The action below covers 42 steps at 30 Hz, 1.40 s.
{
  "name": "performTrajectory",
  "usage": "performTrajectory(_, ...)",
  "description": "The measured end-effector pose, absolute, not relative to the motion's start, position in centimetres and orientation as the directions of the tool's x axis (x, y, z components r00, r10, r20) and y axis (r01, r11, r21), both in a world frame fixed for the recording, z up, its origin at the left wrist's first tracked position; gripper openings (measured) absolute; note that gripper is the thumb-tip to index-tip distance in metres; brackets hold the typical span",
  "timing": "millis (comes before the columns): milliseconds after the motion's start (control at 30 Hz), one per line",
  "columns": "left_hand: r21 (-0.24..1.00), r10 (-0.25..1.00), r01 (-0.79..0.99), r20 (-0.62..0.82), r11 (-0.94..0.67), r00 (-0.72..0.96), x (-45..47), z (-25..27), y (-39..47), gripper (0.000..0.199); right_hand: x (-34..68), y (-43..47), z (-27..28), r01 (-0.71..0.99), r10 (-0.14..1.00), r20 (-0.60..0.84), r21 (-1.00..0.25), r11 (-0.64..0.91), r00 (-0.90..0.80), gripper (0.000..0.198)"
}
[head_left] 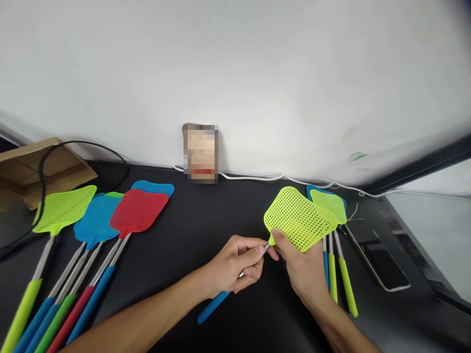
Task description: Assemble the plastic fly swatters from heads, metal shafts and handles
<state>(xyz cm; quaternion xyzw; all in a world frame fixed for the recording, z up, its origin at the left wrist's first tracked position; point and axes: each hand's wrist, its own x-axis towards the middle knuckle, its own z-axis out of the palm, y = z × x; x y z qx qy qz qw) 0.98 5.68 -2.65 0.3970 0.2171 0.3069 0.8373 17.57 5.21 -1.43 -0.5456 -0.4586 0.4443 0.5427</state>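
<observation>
In front of me, both hands are on a fly swatter with a yellow-green mesh head and a blue handle. My left hand is closed round its metal rod, and the blue grip sticks out below. Thumb and fingers of my right hand pinch the head near its neck. A short ridged piece of metal shows between the left fingertips and that neck; how far the two parts are joined I cannot tell. The head tilts up to the right and covers part of my right hand.
Left lie several fly swatters, among them a red one and a yellow-green one, by a cardboard box and black cable. Right are more swatters and a phone. A pixelated item leans on the wall, near a white cable.
</observation>
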Motion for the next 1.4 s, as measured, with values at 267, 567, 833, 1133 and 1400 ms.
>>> performTrajectory(267, 0.863, 0.738, -0.282, -0.144, 0.42, 0.659, 1.7, -2.7, 5.3, 0.038, 17.6, 5.5, -1.0, 0.156, 0.974, -0.027, -0.986, -0.063, 0.223, 0.033)
performTrajectory(567, 0.899, 0.953, -0.407, -0.038, 0.164, 0.3, 1.6, -2.6, 5.6, 0.025, 16.5, 4.8, 0.4, 0.198, 0.985, -0.03, -0.98, 0.005, -0.173, 0.029)
performTrajectory(833, 0.917, 0.973, -0.393, 0.02, 0.073, 0.228, 2.3, -2.0, 4.4, 0.02, 16.1, 1.7, 0.1, 0.493, 0.994, 0.029, -0.866, 0.08, -0.11, 0.024)
performTrajectory(1133, 0.975, 0.929, -0.194, -0.033, 0.111, 0.37, 3.0, -1.6, 3.1, 0.024, 17.2, -3.6, -2.0, 0.584, 0.981, 0.174, -0.789, 0.191, -0.086, 0.028)
performTrajectory(1400, 0.993, 0.899, -0.108, 0.001, 0.051, 0.437, 2.9, -2.3, 4.0, 0.033, 25.6, -2.6, 0.3, 0.852, 0.955, 0.194, -0.514, -0.098, 0.226, 0.043)
